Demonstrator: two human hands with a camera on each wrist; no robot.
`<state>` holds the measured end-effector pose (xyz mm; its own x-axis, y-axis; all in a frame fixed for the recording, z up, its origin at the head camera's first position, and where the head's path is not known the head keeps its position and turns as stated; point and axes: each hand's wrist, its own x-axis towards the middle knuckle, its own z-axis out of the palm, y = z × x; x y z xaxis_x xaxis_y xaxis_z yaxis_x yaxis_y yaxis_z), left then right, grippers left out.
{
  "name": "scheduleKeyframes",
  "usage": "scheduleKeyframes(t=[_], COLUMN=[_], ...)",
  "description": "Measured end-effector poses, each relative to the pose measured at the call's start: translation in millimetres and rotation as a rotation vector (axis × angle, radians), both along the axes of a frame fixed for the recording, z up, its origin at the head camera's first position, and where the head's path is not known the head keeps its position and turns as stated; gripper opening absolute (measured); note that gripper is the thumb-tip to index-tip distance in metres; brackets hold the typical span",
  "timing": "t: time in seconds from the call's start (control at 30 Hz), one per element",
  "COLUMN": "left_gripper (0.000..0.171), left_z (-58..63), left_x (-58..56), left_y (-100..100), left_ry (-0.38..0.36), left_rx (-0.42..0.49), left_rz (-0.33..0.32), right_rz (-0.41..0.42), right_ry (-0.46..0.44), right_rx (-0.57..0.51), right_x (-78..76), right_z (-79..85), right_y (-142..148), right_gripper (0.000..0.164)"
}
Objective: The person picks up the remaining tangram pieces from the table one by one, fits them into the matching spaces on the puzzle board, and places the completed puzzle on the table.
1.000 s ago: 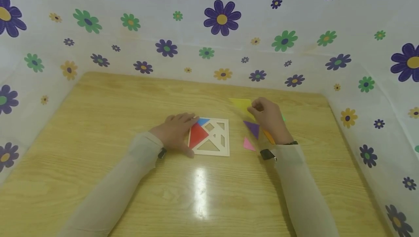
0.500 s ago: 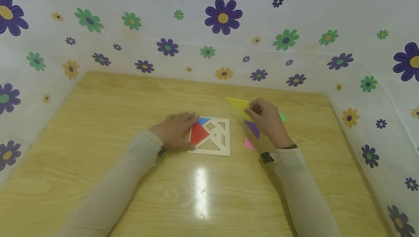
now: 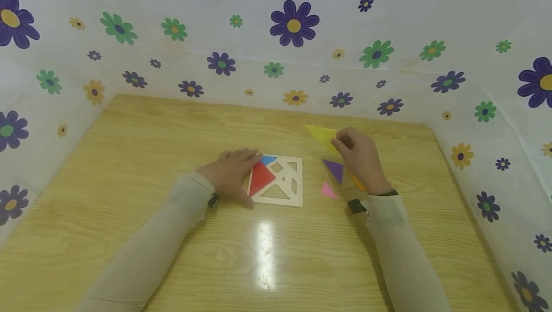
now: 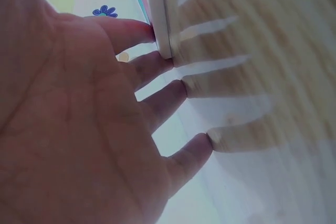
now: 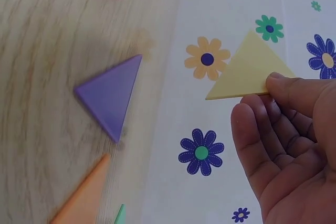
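Observation:
Between thumb and fingers, my right hand (image 3: 362, 158) pinches a yellow triangle tangram piece (image 5: 249, 69), raised off the table in the right wrist view. Spread along the left side of a pale tangram frame (image 3: 298, 182), my left hand (image 3: 228, 173) steadies it with straight fingers. Their tips touch the tabletop and the frame's edge in the left wrist view. A red piece (image 3: 261, 178) and a blue piece (image 3: 268, 159) lie set in the frame, partly covered by that hand. Several cut-out slots show through to the wood.
Right of the frame lie a purple triangle (image 3: 334, 170), a pink piece (image 3: 328, 190) and an orange piece (image 3: 357, 182), the last partly under the right wrist. A green piece (image 5: 121, 214) peeks in at the right wrist view's bottom. Flower-printed white sheeting (image 3: 250, 39) walls the table.
The yellow triangle, pinched in my right hand throughout, shifts slightly left, then back right and a little up, changing its tilt. My left thumb dips inward and spreads again by the frame.

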<state>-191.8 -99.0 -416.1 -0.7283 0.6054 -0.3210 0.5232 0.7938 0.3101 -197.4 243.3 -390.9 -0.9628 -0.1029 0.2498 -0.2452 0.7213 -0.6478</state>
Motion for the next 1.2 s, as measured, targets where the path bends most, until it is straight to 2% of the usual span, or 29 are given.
scheduleKeyframes(t=[0.5,0.73,1.2], left_gripper=[0.127,0.128,0.129], left_z=[-2.3,-4.0,-5.9], left_x=[1.0,-2.6,-5.8], left_y=[-1.4,-0.2,1.3], left_ry=[-0.002,0.013,-0.003], left_rx=[0.001,-0.008,-0.008], left_rz=[0.008,-0.003,0.006], right_rz=[0.008,0.005,0.04], right_ry=[0.021,-0.025,-0.11], right_rx=[-0.027,-0.028,0.023], right_x=[1.2,-1.5,-1.3], right_z=[0.8,-5.6,-3.5], right_y=[-4.0,-4.2,-4.1], right_gripper=[0.014,0.016,0.018])
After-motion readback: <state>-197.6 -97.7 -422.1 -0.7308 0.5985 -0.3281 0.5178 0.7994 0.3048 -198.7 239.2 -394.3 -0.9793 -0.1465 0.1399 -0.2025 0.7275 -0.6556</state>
